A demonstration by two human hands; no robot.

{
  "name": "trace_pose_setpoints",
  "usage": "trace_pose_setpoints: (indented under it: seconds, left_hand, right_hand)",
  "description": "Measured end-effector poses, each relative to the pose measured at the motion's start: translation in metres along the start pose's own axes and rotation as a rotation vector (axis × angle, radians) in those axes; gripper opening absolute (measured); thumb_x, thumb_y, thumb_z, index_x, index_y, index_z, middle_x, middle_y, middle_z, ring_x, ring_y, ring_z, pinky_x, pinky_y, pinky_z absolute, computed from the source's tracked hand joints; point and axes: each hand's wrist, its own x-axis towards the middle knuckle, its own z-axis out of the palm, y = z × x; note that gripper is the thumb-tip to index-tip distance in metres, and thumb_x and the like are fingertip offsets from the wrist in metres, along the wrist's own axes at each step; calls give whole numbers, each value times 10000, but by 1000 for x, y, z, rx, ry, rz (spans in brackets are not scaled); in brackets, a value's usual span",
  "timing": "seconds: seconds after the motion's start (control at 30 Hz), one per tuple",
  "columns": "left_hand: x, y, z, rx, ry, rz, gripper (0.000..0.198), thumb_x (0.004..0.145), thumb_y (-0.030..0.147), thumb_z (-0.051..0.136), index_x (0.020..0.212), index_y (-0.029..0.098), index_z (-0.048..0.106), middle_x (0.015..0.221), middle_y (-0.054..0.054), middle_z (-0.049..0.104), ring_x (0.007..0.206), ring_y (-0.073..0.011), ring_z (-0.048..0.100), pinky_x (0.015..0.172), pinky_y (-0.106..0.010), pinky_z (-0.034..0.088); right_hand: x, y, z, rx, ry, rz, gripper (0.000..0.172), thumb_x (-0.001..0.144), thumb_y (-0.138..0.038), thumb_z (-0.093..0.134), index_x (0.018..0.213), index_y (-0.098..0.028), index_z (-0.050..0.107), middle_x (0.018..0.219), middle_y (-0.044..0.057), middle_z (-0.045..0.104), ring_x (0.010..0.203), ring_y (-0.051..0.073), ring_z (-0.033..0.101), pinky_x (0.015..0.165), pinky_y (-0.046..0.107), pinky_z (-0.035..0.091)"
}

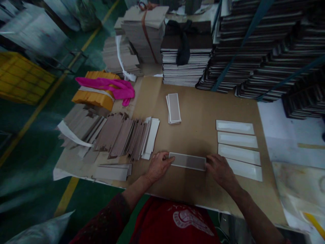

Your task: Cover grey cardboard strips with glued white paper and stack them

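A grey cardboard strip with a white border (188, 161) lies flat near the front edge of the brown table (200, 112). My left hand (159, 165) rests on its left end, fingers curled and pressing down. My right hand (220, 169) presses on its right end, fingers bent. To the right lie several white strips (238, 149) in a column. A small pile of finished strips (174, 108) sits further back at the middle.
A fanned row of grey strips (119, 135) lies at the left, with a flat pile (113, 172) by the edge. A yellow bundle with pink cloth (101, 88) sits behind. Tall stacks of dark boards (266, 44) fill the back and right.
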Motion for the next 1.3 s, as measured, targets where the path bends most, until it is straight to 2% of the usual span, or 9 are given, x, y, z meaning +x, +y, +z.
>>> trace_pose_setpoints:
  seconds: [0.3, 0.43, 0.57, 0.63, 0.77, 0.93, 1.03, 1.17, 1.3]
  left_hand:
    - [-4, -2, 6, 21, 35, 25, 346, 942, 273, 547, 1258, 391, 625, 1190, -53, 591, 960, -208, 530, 851, -385, 418]
    - [-8, 0, 9, 23, 84, 8, 358, 946, 277, 526, 1290, 340, 604, 1198, -74, 590, 1010, -225, 549, 888, -401, 452]
    - [-19, 0, 15, 17, 168, -70, 580, 947, 350, 512, 1482, 181, 367, 1268, -155, 539, 1153, -274, 526, 974, -439, 480]
    - [-23, -1, 18, -55, 194, -127, 680, 941, 389, 511, 1523, 151, 255, 1316, -173, 499, 1211, -282, 506, 1018, -445, 477]
    - [-27, 0, 22, -199, 164, -210, 632, 957, 365, 477, 1524, 203, 250, 1384, -151, 456, 1280, -276, 477, 1078, -450, 455]
    - [-26, 3, 19, -213, 134, -236, 566, 946, 276, 490, 1481, 218, 315, 1377, -141, 477, 1256, -264, 508, 1072, -447, 476]
    - [-25, 4, 16, -229, 145, -219, 564, 926, 248, 506, 1461, 218, 330, 1359, -138, 495, 1236, -259, 524, 1059, -438, 492]
    - [-22, 9, 7, -240, 122, -195, 549, 913, 266, 520, 1434, 203, 359, 1336, -138, 509, 1209, -275, 532, 1058, -461, 485]
    - [-20, 14, -6, -232, 79, -191, 558, 875, 317, 582, 1387, 168, 417, 1307, -145, 531, 1175, -298, 538, 1053, -486, 474]
  right_hand:
    - [11, -21, 18, 11, -173, 226, 295, 663, -251, 658, 927, -148, 576, 1025, 158, 564, 1021, 343, 511, 899, 466, 430]
    - [8, -22, 13, 128, -318, 286, 191, 700, -312, 615, 836, -182, 584, 791, 60, 634, 765, 251, 597, 723, 371, 461]
    - [7, -26, -7, 436, -452, 344, 297, 777, -488, 603, 754, -196, 651, 718, 0, 659, 705, 185, 609, 634, 280, 449]
    - [17, -34, -18, 683, -406, 480, 367, 754, -556, 659, 792, -192, 680, 732, -6, 662, 708, 172, 596, 631, 268, 448]
    - [73, -66, -22, 1069, -90, 619, 432, 560, -506, 853, 777, -177, 675, 719, -5, 662, 650, 150, 585, 568, 243, 456]
    - [179, -106, 11, 1098, 146, 503, 499, 468, -546, 846, 730, -192, 613, 693, -25, 631, 602, 117, 553, 511, 220, 437]
    - [227, -116, 30, 1030, 240, 491, 511, 461, -585, 791, 721, -198, 581, 695, -17, 620, 602, 126, 560, 532, 242, 470]
    - [247, -117, 40, 847, 257, 500, 490, 499, -630, 704, 712, -210, 568, 700, 25, 636, 659, 192, 607, 597, 317, 520]
    - [230, -118, 33, 562, 249, 445, 479, 587, -579, 661, 841, -172, 646, 979, 151, 679, 1054, 335, 577, 946, 460, 451]
